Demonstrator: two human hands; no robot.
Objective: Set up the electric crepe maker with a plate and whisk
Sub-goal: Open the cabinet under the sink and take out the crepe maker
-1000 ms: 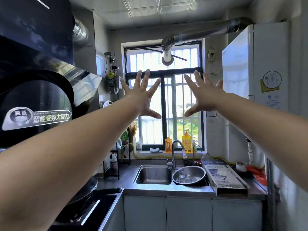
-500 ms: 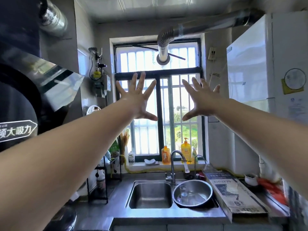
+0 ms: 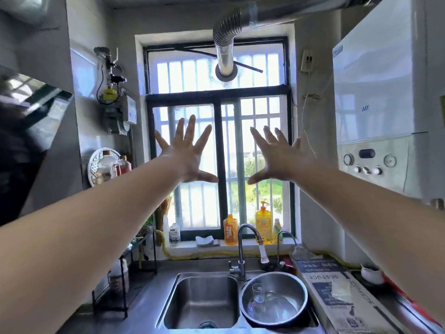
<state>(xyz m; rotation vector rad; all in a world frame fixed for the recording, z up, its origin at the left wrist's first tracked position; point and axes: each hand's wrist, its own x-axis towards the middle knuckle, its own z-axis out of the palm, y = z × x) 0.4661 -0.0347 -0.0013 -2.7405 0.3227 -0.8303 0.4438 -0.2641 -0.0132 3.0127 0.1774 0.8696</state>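
Both arms are stretched out in front of the kitchen window. My left hand (image 3: 186, 155) is held up with its fingers spread wide and holds nothing. My right hand (image 3: 277, 156) is held up beside it, fingers also spread and empty. A long printed cardboard box (image 3: 337, 292) lies on the counter to the right of the sink. No crepe maker, plate or whisk shows outside a box.
A steel sink (image 3: 202, 300) with a tap (image 3: 243, 249) sits below the window; a steel bowl (image 3: 273, 297) holding glassware rests at its right. Soap bottles (image 3: 263, 222) stand on the sill. A wire rack (image 3: 125, 273) is left, a white boiler (image 3: 375, 92) right.
The view has moved closer to the sink and swung right, pushing the range hood out of frame. Both hands stay raised and spread, sitting lower in the frame.
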